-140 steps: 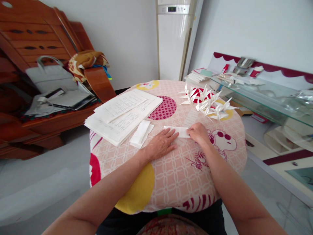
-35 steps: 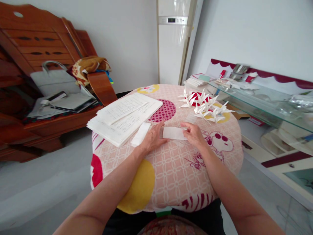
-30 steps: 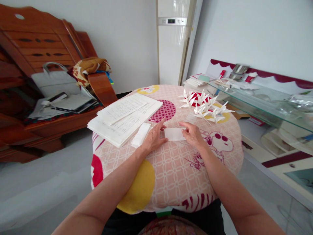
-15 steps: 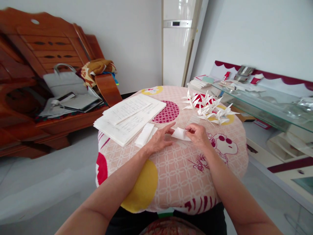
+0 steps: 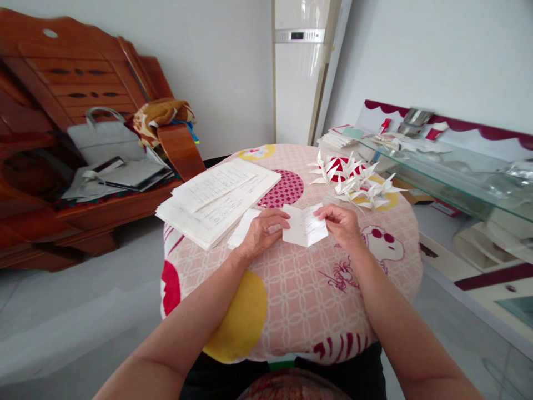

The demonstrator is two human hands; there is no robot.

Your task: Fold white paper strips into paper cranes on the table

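A small white sheet of paper [image 5: 296, 226] with a crease down its middle and faint writing on its right half is spread between my two hands. My left hand [image 5: 265, 230] pinches its left edge. With thumb and fingertips, my right hand [image 5: 341, 223] grips the upper right edge. Partly covered by my left hand, white paper strips [image 5: 241, 230] lie on the cloth. Further left is a stack of written sheets [image 5: 220, 194]. Several folded white paper cranes [image 5: 353, 178] stand in a cluster beyond my right hand.
A patterned cloth [image 5: 300, 300] covers the round table. To the right, a glass-topped cabinet [image 5: 458, 178] holds cups and papers, with a pile of papers [image 5: 339, 137] at its near end. A wooden bench [image 5: 91, 72] with a grey bag [image 5: 100, 133] stands at left.
The small paper, folded over half a second ago, is now opened out flat with its crease and writing showing. My left fingers have closed from spread onto its left edge.
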